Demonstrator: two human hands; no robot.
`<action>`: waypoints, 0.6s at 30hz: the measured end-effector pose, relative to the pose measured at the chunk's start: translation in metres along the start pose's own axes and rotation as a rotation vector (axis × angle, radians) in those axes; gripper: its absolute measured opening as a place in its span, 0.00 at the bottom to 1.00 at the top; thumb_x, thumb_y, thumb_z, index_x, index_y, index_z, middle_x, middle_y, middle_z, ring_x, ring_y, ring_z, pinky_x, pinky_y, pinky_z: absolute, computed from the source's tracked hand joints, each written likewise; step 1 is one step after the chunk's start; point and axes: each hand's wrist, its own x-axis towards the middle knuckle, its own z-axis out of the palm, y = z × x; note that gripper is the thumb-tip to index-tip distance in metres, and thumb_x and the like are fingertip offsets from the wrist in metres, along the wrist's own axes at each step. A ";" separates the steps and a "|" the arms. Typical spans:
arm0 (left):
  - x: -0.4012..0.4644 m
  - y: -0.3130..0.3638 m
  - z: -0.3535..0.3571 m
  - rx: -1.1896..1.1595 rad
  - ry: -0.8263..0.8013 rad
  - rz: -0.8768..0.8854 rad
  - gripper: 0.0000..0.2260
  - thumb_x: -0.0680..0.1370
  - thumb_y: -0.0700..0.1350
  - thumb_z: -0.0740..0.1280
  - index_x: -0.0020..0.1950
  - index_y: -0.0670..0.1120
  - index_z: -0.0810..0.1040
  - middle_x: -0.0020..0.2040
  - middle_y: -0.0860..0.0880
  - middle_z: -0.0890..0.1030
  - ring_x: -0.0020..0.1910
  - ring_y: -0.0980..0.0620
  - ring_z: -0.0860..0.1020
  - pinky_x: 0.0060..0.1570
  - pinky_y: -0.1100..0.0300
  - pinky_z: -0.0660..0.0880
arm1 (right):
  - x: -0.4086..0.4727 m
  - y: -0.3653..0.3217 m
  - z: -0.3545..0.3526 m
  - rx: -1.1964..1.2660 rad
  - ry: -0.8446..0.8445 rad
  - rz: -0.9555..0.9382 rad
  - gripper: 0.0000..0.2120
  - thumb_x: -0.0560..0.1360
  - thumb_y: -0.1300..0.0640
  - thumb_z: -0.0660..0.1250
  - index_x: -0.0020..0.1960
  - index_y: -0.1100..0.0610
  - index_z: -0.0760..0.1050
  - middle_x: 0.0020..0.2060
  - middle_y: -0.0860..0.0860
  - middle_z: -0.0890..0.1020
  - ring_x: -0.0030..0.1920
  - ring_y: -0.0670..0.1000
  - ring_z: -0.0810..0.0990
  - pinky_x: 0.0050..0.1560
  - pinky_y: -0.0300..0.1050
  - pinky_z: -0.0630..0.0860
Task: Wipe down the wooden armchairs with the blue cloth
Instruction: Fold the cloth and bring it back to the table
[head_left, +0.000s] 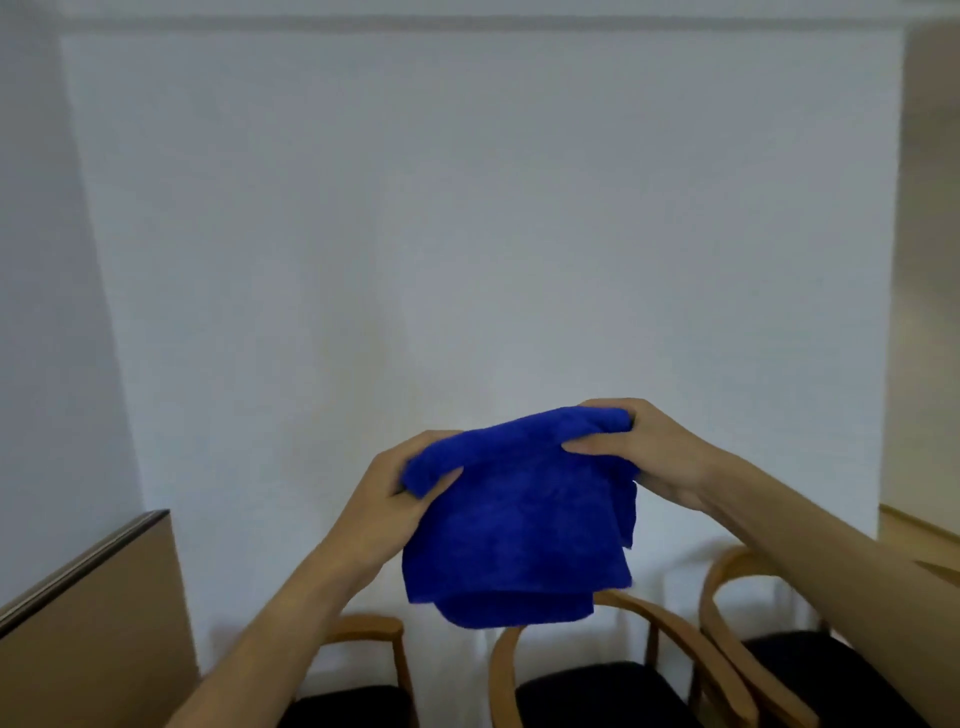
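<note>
1. Cloth (514, 525): blue, held up in the air at the 6 o'clock part of the view, in front of the wall (467, 234). It hangs folded over itself, a lower layer showing below the front layer.
2. Left hand (395, 499): grips the cloth's upper corner at 9 o'clock of the cloth. Thumb lies on the near face, fingers curl round behind the fabric.
3. Right hand (639, 447): grips the opposite upper corner at 2 o'clock of the cloth, a little higher than the left. Thumb presses on the near face, fingers wrap over the top edge.
4. Both forearms are bare and enter from the bottom edge, at 7 and 4 o'clock.
5. Chairs: three wooden armchairs with dark seats stand in a row against the wall, below the cloth. Left chair (374, 631) at 7 o'clock, middle chair (670, 631) at 6 o'clock, right chair (727, 582) at 4 o'clock. The cloth touches none of them.
6. Panel (93, 623): a tan board with a metal top edge stands at 8 o'clock, just beside the left chair.
</note>
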 end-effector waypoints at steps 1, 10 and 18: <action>0.009 0.001 0.017 -0.020 -0.008 0.007 0.09 0.82 0.49 0.62 0.59 0.58 0.79 0.56 0.55 0.82 0.54 0.56 0.80 0.48 0.64 0.78 | -0.009 0.007 -0.013 0.030 0.028 0.009 0.12 0.74 0.53 0.74 0.55 0.54 0.80 0.54 0.55 0.83 0.54 0.56 0.83 0.47 0.44 0.79; 0.077 0.003 0.172 -0.258 -0.005 -0.180 0.05 0.77 0.55 0.67 0.51 0.59 0.81 0.50 0.55 0.84 0.48 0.55 0.83 0.41 0.61 0.79 | -0.094 0.049 -0.140 0.030 0.191 0.193 0.18 0.70 0.40 0.74 0.57 0.45 0.81 0.57 0.49 0.83 0.58 0.52 0.82 0.59 0.51 0.76; 0.128 -0.002 0.298 -0.338 -0.222 -0.225 0.09 0.78 0.51 0.68 0.56 0.51 0.80 0.52 0.53 0.84 0.52 0.52 0.82 0.55 0.50 0.79 | -0.169 0.062 -0.239 -0.242 0.432 0.267 0.12 0.74 0.46 0.72 0.55 0.48 0.81 0.50 0.46 0.85 0.49 0.48 0.85 0.51 0.45 0.79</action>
